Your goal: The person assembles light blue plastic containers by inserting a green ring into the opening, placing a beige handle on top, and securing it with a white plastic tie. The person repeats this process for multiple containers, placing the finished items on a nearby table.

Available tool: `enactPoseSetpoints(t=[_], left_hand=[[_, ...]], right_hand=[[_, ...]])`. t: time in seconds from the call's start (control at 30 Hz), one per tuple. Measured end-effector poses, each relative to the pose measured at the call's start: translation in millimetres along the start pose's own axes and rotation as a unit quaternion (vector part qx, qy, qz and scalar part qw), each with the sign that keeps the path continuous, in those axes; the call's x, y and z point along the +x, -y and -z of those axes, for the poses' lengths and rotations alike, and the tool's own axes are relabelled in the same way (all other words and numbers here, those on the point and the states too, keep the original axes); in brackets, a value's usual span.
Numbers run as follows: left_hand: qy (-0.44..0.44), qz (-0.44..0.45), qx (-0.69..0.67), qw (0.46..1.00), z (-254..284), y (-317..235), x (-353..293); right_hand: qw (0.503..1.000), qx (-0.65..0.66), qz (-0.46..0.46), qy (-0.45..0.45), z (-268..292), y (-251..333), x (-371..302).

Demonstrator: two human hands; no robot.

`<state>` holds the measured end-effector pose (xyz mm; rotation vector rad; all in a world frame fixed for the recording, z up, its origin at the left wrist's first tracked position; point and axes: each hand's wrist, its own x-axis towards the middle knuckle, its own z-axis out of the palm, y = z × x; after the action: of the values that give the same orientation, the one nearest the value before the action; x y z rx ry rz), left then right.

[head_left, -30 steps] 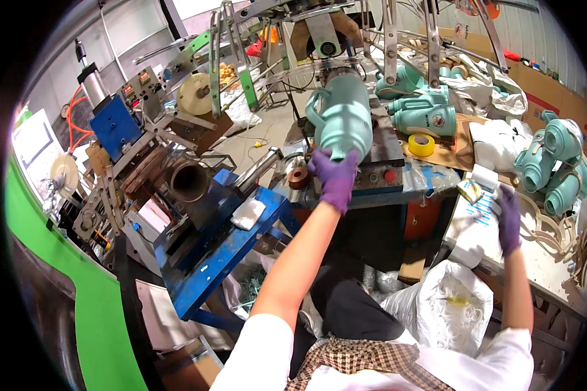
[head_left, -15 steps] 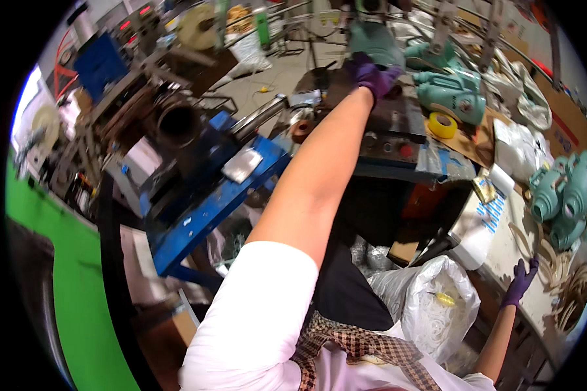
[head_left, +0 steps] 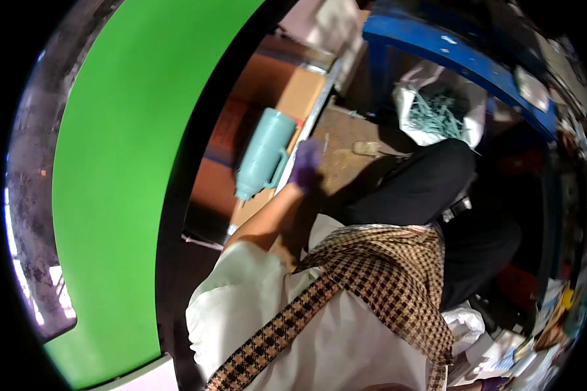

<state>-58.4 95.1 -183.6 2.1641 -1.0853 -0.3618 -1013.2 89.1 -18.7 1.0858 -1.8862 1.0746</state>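
A teal plastic jug (head_left: 265, 148) with a side handle lies in a cardboard box (head_left: 301, 93) on my left, its narrow end toward me. My left hand (head_left: 305, 164), in a purple glove, is just to the right of the jug's handle, over the box edge. Motion smears its fingers, so I cannot tell whether they are open or closed, or whether they touch the jug. Only a purple bit of my right hand (head_left: 496, 383) shows at the bottom right rim, near the cluttered worktop; its fingers are mostly cut off.
A bright green panel (head_left: 124, 163) with a black edge stands left of the box. Ahead is a blue metal bench (head_left: 437, 45). Beneath it stands a white bag (head_left: 407, 124) of teal plastic strips. My black-trousered legs and checked apron fill the middle.
The view has swung left and down. My left hand has moved from a teal piece at the machine to beside the jug. My right hand has slid almost out of view.
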Motion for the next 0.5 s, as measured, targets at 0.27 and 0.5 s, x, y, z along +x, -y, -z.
enactPoseSetpoints(t=[0.27,0.5], left_hand=[[-0.293,0.582,-0.587,0.481,95.7,170.3,-160.2],[-0.245,0.443,-0.61,0.61,117.3,175.1,-26.1]], right_hand=[[0.967,0.147,0.115,0.171,-140.2,123.3,24.3],[0.772,0.268,0.53,0.226,-149.8,410.2,-32.2]])
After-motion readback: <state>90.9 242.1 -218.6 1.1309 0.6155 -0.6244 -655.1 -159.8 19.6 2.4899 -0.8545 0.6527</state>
